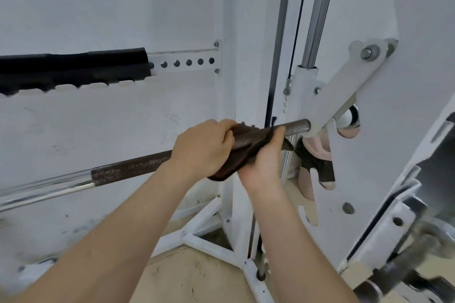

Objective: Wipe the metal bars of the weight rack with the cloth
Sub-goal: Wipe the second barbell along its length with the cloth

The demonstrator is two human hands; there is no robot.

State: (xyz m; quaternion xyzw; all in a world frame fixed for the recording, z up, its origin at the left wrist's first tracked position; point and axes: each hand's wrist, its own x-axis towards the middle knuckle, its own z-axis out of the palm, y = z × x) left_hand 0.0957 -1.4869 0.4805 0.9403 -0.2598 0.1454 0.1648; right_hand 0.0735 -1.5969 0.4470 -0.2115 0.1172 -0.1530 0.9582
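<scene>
In the head view, a metal bar (130, 167) slants from the lower left of the frame up to centre right. It is shiny chrome at its left end and dark and knurled along the middle, and it meets the white rack (344, 86) at its right end. A dark brown cloth (248, 149) is wrapped round the bar at centre. The left hand (202, 147) grips bar and cloth from above. Just beside it, the right hand (263, 165) clasps the cloth's hanging folds from below.
</scene>
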